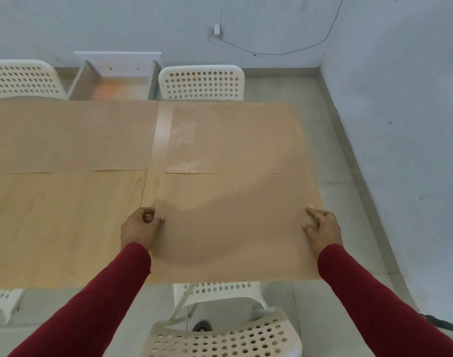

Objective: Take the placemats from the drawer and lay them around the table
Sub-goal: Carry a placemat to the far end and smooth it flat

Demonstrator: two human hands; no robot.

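A tan placemat lies flat on the near right part of the wooden table. My left hand pinches its left edge. My right hand rests on its right edge with the fingers on the mat. Two more tan placemats lie along the far side: one at the far left and one at the far right. Behind the table stands an open drawer that looks empty.
White perforated chairs stand at the far left, far middle, near middle and near left. A grey wall runs along the right, with tiled floor between it and the table. A cable hangs on the back wall.
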